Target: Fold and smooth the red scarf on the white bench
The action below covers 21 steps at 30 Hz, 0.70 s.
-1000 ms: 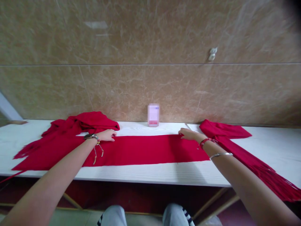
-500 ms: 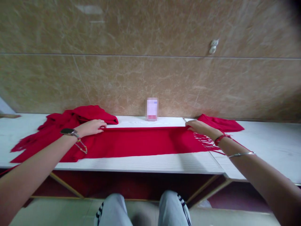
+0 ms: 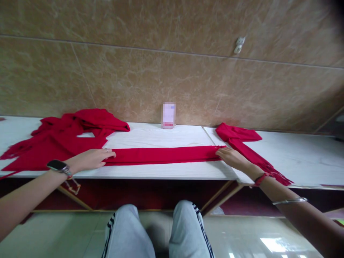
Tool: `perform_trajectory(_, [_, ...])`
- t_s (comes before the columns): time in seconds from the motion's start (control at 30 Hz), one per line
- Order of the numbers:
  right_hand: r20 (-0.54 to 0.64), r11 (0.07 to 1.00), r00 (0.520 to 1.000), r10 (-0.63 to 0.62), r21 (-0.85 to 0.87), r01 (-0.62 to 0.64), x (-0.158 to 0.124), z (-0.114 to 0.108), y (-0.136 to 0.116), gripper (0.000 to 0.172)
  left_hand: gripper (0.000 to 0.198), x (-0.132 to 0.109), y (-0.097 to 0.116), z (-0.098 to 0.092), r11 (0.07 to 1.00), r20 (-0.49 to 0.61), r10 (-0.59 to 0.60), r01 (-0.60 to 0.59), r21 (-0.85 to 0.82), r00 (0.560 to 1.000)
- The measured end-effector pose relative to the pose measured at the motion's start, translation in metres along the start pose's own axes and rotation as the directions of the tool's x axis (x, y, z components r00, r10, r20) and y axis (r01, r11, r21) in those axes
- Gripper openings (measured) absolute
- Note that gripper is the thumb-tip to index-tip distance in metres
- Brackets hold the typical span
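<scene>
A red scarf [image 3: 163, 155] lies along the white counter as a narrow strip, folded lengthwise. My left hand [image 3: 94, 158] is closed on its left part, fingers curled over the upper edge. At the right end, by the short fringe, my right hand [image 3: 233, 159] pinches the cloth; the fingertips are partly hidden. A crumpled heap of red cloth [image 3: 77, 125] with fringe spreads behind and left of my left hand. Behind my right hand lies another red fringed scarf [image 3: 239, 134], bent over, with its fringed end running under my right wrist.
The white counter [image 3: 182, 136] backs onto a brown marble wall [image 3: 150, 82]. A small blurred pinkish-white box or card [image 3: 168, 116] stands against the wall. A white socket-like fitting [image 3: 239, 45] is on the wall. Open dark red compartments [image 3: 150, 193] sit below the counter, above my knees [image 3: 185, 218].
The wide scarf has been doubled over toward me into a narrower strip. Both hands have come nearer the front edge with it. The view has shifted slightly.
</scene>
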State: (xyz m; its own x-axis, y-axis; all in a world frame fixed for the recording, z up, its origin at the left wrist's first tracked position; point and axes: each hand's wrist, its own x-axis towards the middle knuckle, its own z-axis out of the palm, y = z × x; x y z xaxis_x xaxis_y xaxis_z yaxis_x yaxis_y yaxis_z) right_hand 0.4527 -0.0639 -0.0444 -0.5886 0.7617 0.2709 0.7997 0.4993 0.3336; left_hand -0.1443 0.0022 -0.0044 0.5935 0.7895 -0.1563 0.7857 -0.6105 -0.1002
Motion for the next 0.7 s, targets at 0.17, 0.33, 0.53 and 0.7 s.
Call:
perform_trajectory(0.17, [0.021, 0.999, 0.999, -0.03, -0.03, 0.031, -0.002, 0.0, 0.004, 0.026, 0.035, -0.002, -0.002, 0.0, 0.999, -0.084, -0.03, 0.032, 0.023, 0.996])
perform_trajectory(0.33, [-0.028, 1.0, 1.0, -0.005, -0.021, 0.004, -0.004, -0.006, 0.001, 0.024, 0.032, -0.008, -0.001, -0.004, 0.999, -0.09, -0.029, 0.032, 0.032, 0.996])
perform_trajectory(0.53, [0.002, 1.0, 1.0, -0.006, -0.012, 0.006, -0.007, -0.002, -0.006, 0.026, 0.042, -0.011, 0.018, -0.007, 0.998, -0.004, -0.049, 0.049, 0.027, 0.999])
perform_trajectory(0.7, [0.02, 1.0, 1.0, -0.011, -0.004, 0.012, -0.007, 0.0, -0.004, 0.026, 0.044, -0.009, 0.016, -0.007, 0.999, 0.019, -0.028, 0.027, 0.022, 0.999])
